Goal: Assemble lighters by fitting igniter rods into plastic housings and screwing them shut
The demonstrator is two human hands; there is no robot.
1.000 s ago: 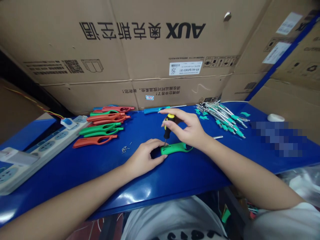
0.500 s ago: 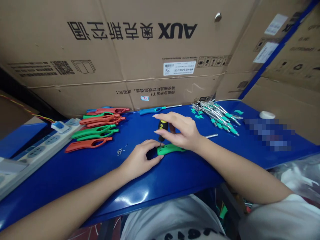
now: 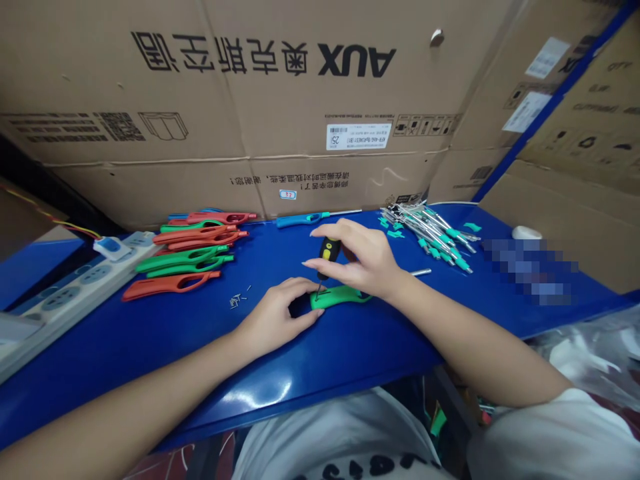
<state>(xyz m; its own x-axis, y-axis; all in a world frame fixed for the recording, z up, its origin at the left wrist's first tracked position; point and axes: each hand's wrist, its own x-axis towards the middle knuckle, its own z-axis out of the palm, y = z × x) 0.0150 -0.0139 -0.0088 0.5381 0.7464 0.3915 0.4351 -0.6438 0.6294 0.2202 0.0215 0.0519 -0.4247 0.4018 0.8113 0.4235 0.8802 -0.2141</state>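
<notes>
My right hand is closed around a black and yellow screwdriver, held at a slight tilt. Its shaft reaches down to the left end of a green lighter lying flat on the blue table. Thumb and fingers of my left hand grip that same end from the near and far sides. A metal tube sticks out past my right wrist, at the lighter's far right. Left of my left hand lies a small pile of screws.
Several red and green lighter bodies lie in a row at the left, beside a white power strip. A blue lighter rests near the cardboard wall. Several metal tubes with teal parts are heaped at the back right.
The screwdriver's handle has turned and leans a little more to the right at its top. Both hands keep their hold, and the view has shifted slightly.
</notes>
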